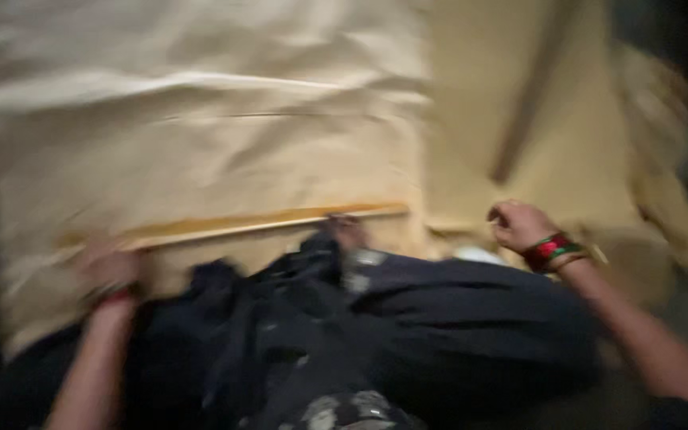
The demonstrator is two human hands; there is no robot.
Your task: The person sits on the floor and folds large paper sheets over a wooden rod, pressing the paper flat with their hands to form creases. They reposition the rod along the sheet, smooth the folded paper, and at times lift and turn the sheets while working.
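The picture is blurred. A large sheet of beige cloth (201, 119) lies spread out in front of me. A long wooden stick (232, 225) lies across it near my lap. My left hand (107, 271) rests on the cloth at the stick's left end; its grip is too blurred to make out. My right hand (517, 223), with red and green bangles on the wrist, is curled at the cloth's edge on the right and may pinch something small. A bare foot (346, 231) touches the stick's right part.
My dark garment (408, 334) covers my lap at the bottom. Another dark strip or stick (531, 99) lies diagonally on the tan surface at upper right. Crumpled beige material (666, 159) sits at the far right, with darkness beyond.
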